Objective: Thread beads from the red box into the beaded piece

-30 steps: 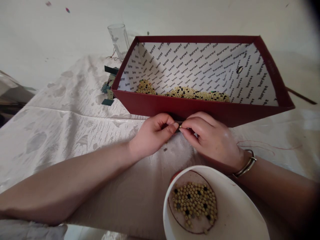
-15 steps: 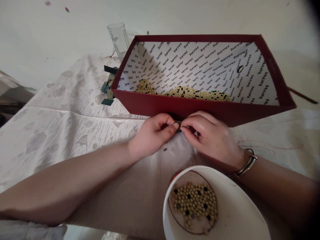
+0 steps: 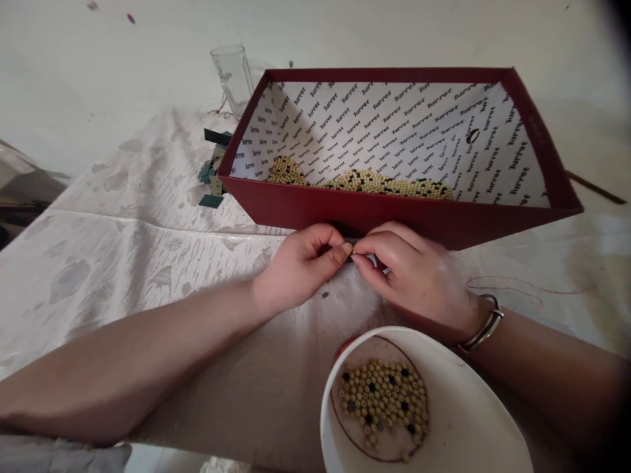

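Observation:
My left hand is closed in a pinch just in front of the red box, and what its thumb and finger hold is too small to make out. Against it, my right hand pinches a tiny yellowish bead between thumb and forefinger. The fingertips of both hands almost touch. Behind them, the box holds heaps of strung-looking cream and black beads. Below my right hand stands a white tub, with loose cream and black beads on its bottom.
A thin red thread lies on the patterned tablecloth beside my right wrist. Left of the box are dark green strips, and a clear glass stands behind them. A brown strap sticks out at the box's right.
My right hand has shifted very slightly left, its fingertips closer to the left ones. The left hand, box and tub look the same.

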### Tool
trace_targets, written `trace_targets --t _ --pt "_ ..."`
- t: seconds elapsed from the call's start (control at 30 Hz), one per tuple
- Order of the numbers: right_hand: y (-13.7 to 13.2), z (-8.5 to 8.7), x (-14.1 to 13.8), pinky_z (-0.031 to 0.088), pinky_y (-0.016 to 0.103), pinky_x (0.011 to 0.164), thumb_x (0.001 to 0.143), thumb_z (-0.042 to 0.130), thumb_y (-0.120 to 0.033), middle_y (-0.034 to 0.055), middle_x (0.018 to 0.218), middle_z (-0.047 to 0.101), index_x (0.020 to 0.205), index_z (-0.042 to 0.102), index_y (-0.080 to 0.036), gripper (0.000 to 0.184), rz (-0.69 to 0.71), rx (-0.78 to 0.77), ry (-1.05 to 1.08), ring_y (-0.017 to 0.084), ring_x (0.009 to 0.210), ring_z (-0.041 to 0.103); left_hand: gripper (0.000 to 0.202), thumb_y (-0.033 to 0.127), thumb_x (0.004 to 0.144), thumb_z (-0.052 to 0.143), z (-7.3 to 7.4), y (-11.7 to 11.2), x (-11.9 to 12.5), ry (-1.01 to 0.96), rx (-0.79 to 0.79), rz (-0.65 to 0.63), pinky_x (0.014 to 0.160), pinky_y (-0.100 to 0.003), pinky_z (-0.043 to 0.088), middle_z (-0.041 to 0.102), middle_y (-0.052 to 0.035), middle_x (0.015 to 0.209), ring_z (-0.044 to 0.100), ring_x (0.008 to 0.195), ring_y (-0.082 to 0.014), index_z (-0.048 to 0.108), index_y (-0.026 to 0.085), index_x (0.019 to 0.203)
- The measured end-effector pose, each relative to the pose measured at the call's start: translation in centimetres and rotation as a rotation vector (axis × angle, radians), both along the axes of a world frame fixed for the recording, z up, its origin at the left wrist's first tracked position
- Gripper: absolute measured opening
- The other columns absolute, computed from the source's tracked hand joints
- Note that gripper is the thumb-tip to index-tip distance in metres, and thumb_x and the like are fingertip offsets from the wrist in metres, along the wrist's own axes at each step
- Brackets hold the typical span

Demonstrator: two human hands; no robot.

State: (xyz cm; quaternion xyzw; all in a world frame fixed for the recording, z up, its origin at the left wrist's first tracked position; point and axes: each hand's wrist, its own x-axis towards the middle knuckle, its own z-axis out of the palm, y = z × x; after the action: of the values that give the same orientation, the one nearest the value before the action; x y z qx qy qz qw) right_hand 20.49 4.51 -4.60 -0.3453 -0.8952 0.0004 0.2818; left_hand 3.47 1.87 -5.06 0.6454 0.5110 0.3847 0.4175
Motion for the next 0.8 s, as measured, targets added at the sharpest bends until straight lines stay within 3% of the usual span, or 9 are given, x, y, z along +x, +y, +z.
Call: trace_targets --t 0.8 --pt "-0.06 0.01 -0.01 0.044 0.024 0.062 0.080 0.049 -0.024 0.0025 0.084 0.061 0.080 0.059 -0.019 0.011 0.010 -0.054 0.007 0.013 0.071 0.056 0.023 0.036 0.081 0.047 0.00 -0.03 0.08 -0.004 -0.014 -0.003 0.053 -0.020 0.032 0.045 0.0028 0.063 0.038 0.059 -0.0072 0.049 0.015 0.071"
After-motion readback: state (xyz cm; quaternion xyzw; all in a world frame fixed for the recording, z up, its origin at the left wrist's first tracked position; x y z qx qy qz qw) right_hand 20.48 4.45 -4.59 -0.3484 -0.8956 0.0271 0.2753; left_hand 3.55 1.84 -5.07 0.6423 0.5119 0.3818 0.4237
